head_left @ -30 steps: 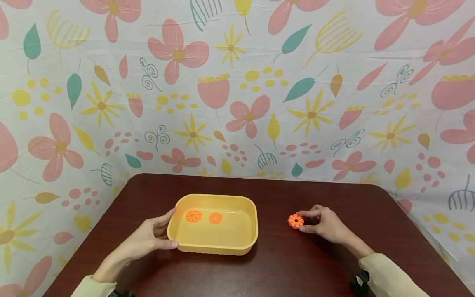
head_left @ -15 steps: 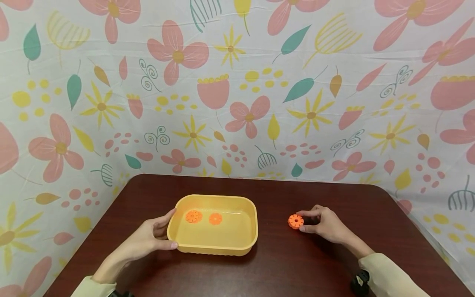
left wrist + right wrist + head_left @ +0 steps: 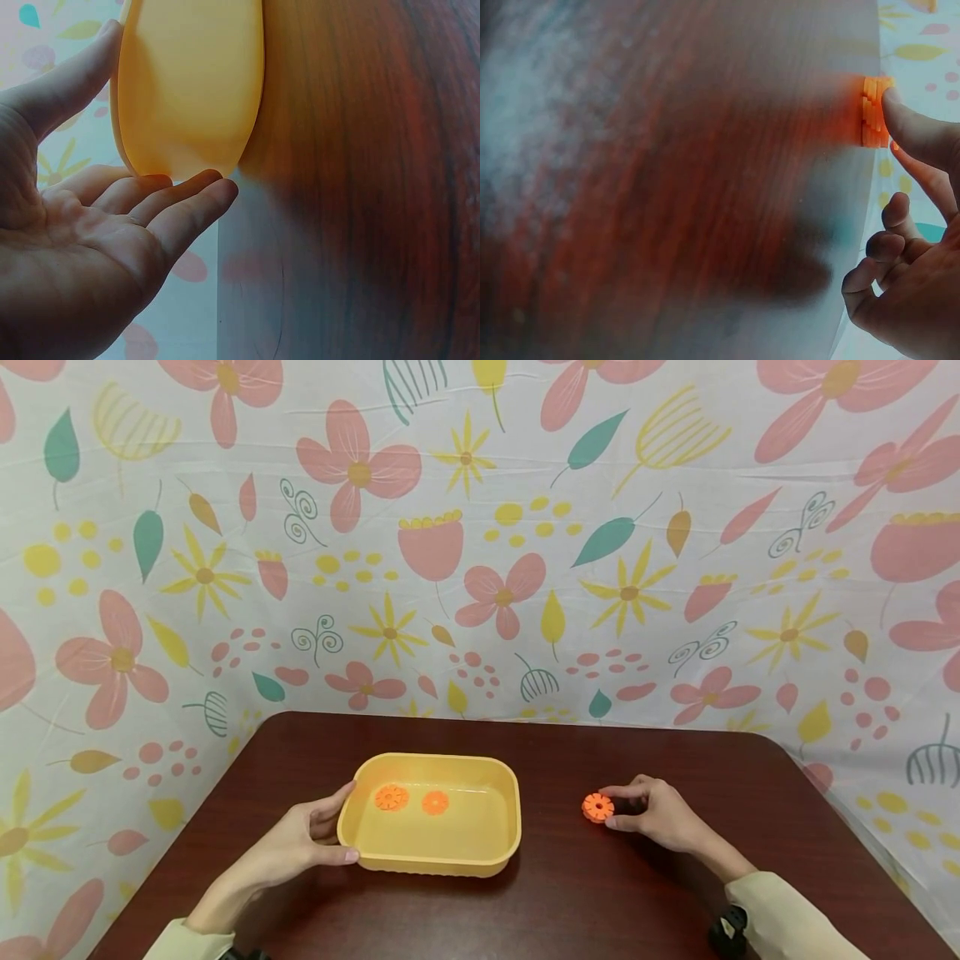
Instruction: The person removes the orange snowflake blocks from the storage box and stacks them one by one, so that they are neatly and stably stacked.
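Note:
A yellow rectangular plastic tray (image 3: pixel 450 865) sits on the table, left of centre in the head view. Two orange flower-like notched discs, a left one (image 3: pixel 392 797) and a right one (image 3: pixel 435 802), lie flat inside it. My left hand (image 3: pixel 300 839) holds the tray's left end, thumb at the near corner and fingers along the side, as the left wrist view also shows of the tray (image 3: pixel 191 82). To the right, my right hand (image 3: pixel 663 814) pinches a small stack of orange notched discs (image 3: pixel 597 807) between thumb and forefinger, close over the table. Its layered edge (image 3: pixel 873 112) shows in the right wrist view.
The dark brown wooden table (image 3: pixel 555 902) has rounded far corners. A white cloth (image 3: pixel 480 652) printed with flowers and leaves hangs right behind it and along both sides. Light sleeves and black wrist straps show at both wrists.

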`<state>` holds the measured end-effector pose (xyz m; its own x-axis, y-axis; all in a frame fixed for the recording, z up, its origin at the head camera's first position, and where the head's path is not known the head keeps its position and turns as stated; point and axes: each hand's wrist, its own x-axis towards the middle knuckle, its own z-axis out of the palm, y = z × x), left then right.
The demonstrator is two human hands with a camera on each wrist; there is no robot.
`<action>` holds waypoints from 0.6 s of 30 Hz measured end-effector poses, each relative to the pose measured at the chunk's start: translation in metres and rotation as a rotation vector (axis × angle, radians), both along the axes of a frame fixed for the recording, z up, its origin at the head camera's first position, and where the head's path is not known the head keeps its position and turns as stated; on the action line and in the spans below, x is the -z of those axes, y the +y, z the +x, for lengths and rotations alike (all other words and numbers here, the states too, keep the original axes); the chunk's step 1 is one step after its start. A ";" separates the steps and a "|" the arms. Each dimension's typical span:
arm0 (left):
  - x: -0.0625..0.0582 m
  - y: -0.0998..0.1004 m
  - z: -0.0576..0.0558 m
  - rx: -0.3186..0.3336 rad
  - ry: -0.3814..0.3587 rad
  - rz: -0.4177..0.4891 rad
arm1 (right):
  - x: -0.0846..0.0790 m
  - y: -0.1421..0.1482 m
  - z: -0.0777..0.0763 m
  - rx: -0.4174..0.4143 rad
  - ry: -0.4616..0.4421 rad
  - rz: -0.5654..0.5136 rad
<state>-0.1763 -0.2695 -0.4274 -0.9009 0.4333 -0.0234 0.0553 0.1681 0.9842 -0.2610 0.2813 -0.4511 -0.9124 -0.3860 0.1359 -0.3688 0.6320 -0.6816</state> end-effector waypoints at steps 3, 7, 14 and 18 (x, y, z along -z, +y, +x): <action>0.000 0.000 0.000 -0.003 -0.002 -0.002 | 0.001 0.000 0.000 0.003 -0.001 -0.002; 0.000 -0.001 0.000 -0.004 -0.010 0.003 | 0.002 0.000 -0.001 0.010 0.003 -0.005; 0.000 -0.001 -0.001 -0.005 -0.012 0.003 | 0.003 0.003 -0.002 0.020 0.026 -0.005; 0.000 -0.001 -0.001 -0.003 -0.009 -0.002 | 0.002 0.003 -0.002 0.018 0.035 -0.009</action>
<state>-0.1769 -0.2703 -0.4271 -0.9020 0.4306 -0.0325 0.0458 0.1701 0.9844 -0.2635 0.2844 -0.4527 -0.9139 -0.3680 0.1715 -0.3814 0.6329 -0.6738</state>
